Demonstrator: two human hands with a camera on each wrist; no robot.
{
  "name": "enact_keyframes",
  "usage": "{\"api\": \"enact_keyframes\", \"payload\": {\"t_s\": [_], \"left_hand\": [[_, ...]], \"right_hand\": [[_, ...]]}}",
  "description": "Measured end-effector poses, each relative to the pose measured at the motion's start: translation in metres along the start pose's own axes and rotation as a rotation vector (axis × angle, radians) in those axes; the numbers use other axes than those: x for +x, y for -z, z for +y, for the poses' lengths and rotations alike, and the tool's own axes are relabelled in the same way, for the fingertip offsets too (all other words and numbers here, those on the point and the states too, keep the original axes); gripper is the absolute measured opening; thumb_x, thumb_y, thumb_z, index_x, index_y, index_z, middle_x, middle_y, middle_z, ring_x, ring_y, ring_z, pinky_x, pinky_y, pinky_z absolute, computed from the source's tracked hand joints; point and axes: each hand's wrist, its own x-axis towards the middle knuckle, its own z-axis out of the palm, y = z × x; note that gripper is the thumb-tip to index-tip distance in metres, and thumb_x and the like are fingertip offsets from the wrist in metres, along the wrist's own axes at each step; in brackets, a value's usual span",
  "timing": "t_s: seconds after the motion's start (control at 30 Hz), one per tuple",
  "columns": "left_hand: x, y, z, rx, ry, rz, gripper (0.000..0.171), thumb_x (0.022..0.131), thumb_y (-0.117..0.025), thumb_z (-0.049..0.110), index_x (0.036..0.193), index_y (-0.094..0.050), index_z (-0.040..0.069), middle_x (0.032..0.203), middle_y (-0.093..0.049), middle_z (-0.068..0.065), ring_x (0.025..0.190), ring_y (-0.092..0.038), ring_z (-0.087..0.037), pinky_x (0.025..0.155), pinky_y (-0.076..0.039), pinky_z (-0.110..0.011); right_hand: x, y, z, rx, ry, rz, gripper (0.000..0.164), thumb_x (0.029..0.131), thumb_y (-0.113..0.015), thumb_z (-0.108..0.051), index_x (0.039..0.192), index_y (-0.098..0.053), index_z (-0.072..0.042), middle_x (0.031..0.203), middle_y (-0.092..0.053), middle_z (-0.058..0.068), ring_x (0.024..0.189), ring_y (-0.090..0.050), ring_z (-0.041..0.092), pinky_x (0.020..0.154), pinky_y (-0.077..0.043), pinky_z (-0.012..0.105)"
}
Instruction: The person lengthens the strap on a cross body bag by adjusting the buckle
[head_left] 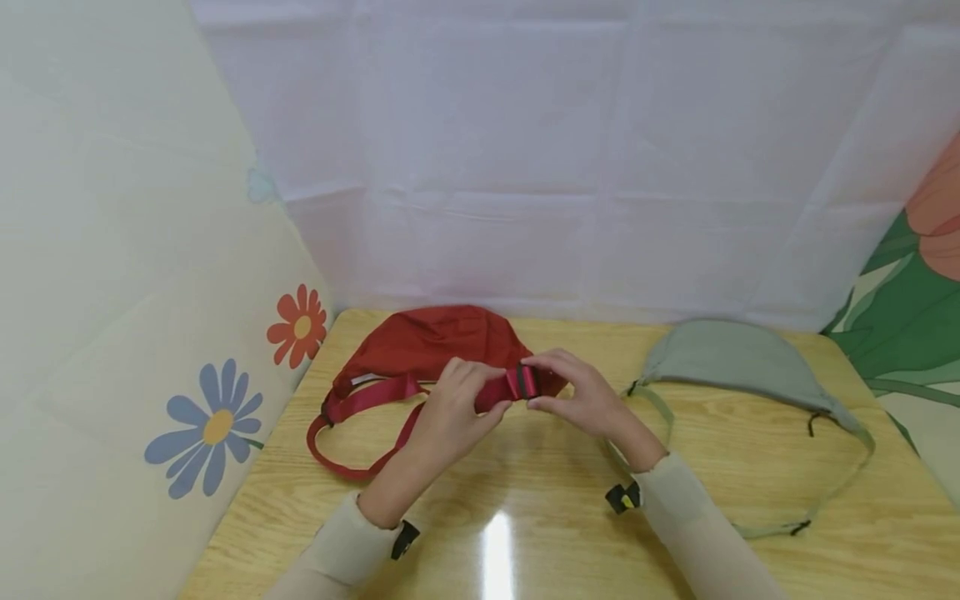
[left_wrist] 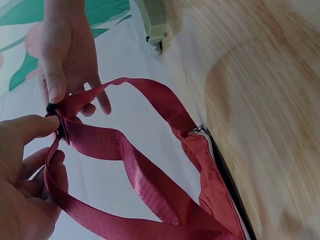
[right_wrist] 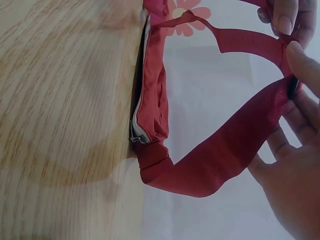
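Red strap (head_left: 491, 395) of the far-left bag (head_left: 438, 343): we're pinching it beside its black slider (head_left: 523, 381) with left hand (head_left: 453, 410) and right hand (head_left: 582, 395), seemingly adjusting length, likely needing slack next

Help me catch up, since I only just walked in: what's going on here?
A person is working on the strap of a red waist bag. The right hand pinches it at a dark slider, and the left hand holds it right beside that, so this part is lifted off the wooden table. The red bag itself sits on the table, and a grey-green bag lies to its right, held by neither hand.
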Motion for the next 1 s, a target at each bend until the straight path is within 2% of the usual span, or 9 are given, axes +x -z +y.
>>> {"api": "enact_keyframes", "payload": {"t_s": [0.27,0.43,0.6,0.7,0.77,0.9,1.0], "left_hand": [[0.0041,-0.0016,0.0019,-0.018,0.019,-0.03,0.041,0.078,-0.089,0.013,0.113,-0.071,0.003,0.107,-0.073,-0.008,0.097,-0.058,-0.025,0.078,-0.053,-0.035],[0.0055,-0.0042,0.002,-0.041,0.022,-0.02,0.042,0.077,-0.09,0.013,0.113,-0.072,0.003,0.106,-0.074,-0.008,0.095,-0.059,-0.025,0.077,-0.052,-0.034],[0.0066,-0.0062,0.0039,-0.048,0.06,-0.015,0.055,0.076,-0.091,0.014,0.121,-0.064,0.001,0.108,-0.072,-0.01,0.095,-0.057,-0.025,0.074,-0.054,-0.035],[0.005,-0.0054,0.0042,-0.043,0.113,-0.044,0.064,0.074,-0.093,0.015,0.126,-0.058,0.001,0.109,-0.07,-0.011,0.098,-0.056,-0.026,0.078,-0.055,-0.037],[0.0032,-0.0042,0.0039,-0.037,0.162,-0.087,0.064,0.075,-0.092,0.017,0.127,-0.058,0.002,0.112,-0.069,-0.011,0.101,-0.056,-0.026,0.083,-0.055,-0.039],[-0.0009,-0.0022,0.001,0.007,0.207,-0.166,0.053,0.08,-0.089,0.019,0.123,-0.063,0.005,0.114,-0.068,-0.009,0.105,-0.06,-0.026,0.087,-0.056,-0.041],[-0.003,-0.0007,-0.0012,0.021,0.199,-0.177,0.044,0.083,-0.086,0.019,0.12,-0.066,0.005,0.112,-0.069,-0.009,0.104,-0.063,-0.026,0.088,-0.056,-0.04]], "right_hand": [[0.0015,0.0005,0.0,0.043,0.024,0.006,0.052,0.085,-0.083,-0.014,0.133,-0.064,-0.011,0.124,-0.066,0.006,0.105,-0.062,0.022,0.084,-0.055,0.044],[0.0038,-0.0009,-0.0007,0.074,0.035,-0.004,0.051,0.085,-0.082,-0.012,0.133,-0.064,-0.009,0.124,-0.066,0.008,0.103,-0.063,0.024,0.081,-0.057,0.042],[0.0037,-0.0012,-0.0029,0.061,0.024,0.009,0.053,0.083,-0.084,-0.012,0.132,-0.065,-0.009,0.121,-0.067,0.007,0.102,-0.063,0.022,0.081,-0.058,0.04],[0.0033,-0.0015,-0.0029,0.054,0.03,0.024,0.053,0.082,-0.084,-0.011,0.132,-0.065,-0.009,0.121,-0.067,0.008,0.102,-0.063,0.022,0.08,-0.058,0.041],[0.0029,-0.0015,-0.0026,0.06,0.035,0.03,0.054,0.081,-0.085,-0.01,0.131,-0.066,-0.008,0.12,-0.067,0.008,0.1,-0.064,0.024,0.079,-0.058,0.042],[0.0025,-0.0006,-0.0024,0.062,0.042,0.04,0.053,0.081,-0.086,-0.011,0.131,-0.067,-0.009,0.12,-0.068,0.008,0.098,-0.065,0.026,0.078,-0.058,0.044],[0.0024,0.0001,-0.0021,0.052,0.042,0.042,0.053,0.081,-0.085,-0.011,0.13,-0.067,-0.009,0.12,-0.068,0.008,0.098,-0.065,0.026,0.079,-0.058,0.044]]}}
